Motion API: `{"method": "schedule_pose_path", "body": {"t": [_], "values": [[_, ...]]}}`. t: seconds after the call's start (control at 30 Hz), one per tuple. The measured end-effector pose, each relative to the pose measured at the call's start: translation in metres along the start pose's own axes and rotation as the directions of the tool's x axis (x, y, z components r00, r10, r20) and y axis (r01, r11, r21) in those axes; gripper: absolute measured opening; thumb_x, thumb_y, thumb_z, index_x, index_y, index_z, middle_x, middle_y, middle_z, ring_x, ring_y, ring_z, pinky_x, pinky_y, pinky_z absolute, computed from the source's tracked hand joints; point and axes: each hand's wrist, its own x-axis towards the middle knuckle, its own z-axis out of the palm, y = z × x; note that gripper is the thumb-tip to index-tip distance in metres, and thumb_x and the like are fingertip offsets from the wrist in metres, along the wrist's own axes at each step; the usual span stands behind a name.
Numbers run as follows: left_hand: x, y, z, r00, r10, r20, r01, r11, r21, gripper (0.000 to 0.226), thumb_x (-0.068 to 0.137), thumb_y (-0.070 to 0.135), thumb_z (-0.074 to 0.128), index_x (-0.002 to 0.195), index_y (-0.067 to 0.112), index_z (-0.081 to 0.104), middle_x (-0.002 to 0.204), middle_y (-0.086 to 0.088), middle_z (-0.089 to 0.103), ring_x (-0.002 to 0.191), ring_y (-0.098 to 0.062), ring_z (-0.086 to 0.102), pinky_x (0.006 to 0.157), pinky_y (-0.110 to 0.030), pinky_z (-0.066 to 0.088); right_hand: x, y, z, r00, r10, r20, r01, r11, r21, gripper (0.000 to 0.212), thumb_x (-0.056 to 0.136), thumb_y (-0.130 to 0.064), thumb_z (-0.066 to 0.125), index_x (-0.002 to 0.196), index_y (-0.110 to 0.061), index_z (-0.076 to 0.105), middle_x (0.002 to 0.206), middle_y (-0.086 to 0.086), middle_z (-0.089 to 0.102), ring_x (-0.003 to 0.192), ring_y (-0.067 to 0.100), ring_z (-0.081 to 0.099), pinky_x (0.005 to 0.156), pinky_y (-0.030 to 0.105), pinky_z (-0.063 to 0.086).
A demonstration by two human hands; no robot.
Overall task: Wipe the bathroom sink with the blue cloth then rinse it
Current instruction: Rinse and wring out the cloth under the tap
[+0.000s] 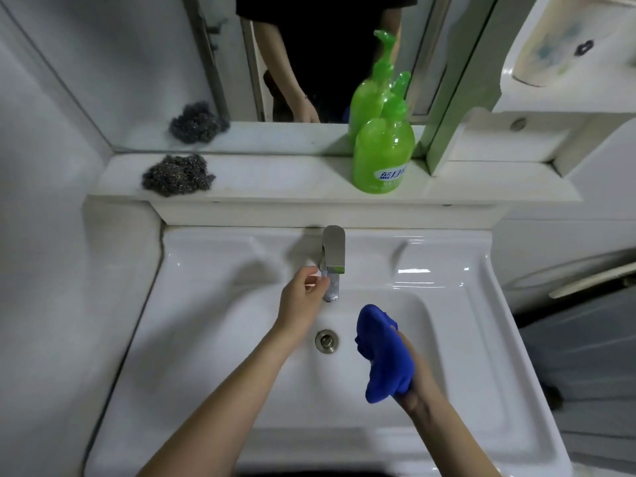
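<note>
Basin: white ceramic bathroom sink, round metal drain at centre.
Right hand: clenched around the bunched blue microfibre cloth, above the bowl (right of drain).
Left hand: loosely curled, fingertips touching the silver metal faucet.

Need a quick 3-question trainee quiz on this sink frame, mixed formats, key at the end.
1. True or false: the left hand is at the faucet.
2. Multiple choice: the blue cloth is
A. lying on the shelf
B. bunched in the right hand above the sink
C. draped across the faucet
3. Fill in: on the shelf, the steel wool scrubber sits at the left and the green ____ bottle at the right.

Key: 1 true; 2 B; 3 pump
</note>
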Motion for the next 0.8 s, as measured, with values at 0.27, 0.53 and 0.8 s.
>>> {"method": "schedule_pose_path", "body": {"t": [0.27,0.53,0.8], "values": [[0.039,0.011,0.032,0.956,-0.281,0.086,0.294,0.893,-0.341,0.014,0.092,0.010,0.057,0.083,0.004,0.065,0.070,-0.004,0.074,0.072,-0.017,0.074,0.075,-0.036,0.049,0.014,-0.008,-0.016,0.999,0.031,0.039,-0.029,0.999,-0.044,0.021,0.102,-0.022,0.041,0.094,-0.017,0.060,0.089,0.003,0.063,0.076,0.017,0.059,0.059,0.030,0.051],[0.053,0.048,0.027,0.959,-0.271,0.079,0.280,0.877,-0.392,0.013,0.092,-0.002,0.055,0.100,-0.013,0.056,0.073,-0.021,0.068,0.053,-0.018,0.070,0.057,-0.022,0.060,0.019,-0.016,-0.022,0.997,0.044,0.062,-0.041,0.998,-0.041,0.022,0.100,-0.029,0.045,0.094,-0.015,0.061,0.089,0.005,0.063,0.076,0.018,0.059,0.063,0.033,0.047],[0.044,0.029,0.000,0.974,-0.206,0.093,0.225,0.922,-0.315,0.016,0.096,0.011,0.051,0.091,0.000,0.063,0.077,-0.017,0.071,0.068,-0.025,0.070,0.066,-0.025,0.060,0.035,-0.010,-0.010,0.986,0.117,0.116,-0.104,0.989,-0.107,0.028,0.098,-0.038,0.050,0.092,-0.013,0.062,0.086,0.007,0.066,0.078,0.022,0.061,0.071,0.037,0.049]]}}
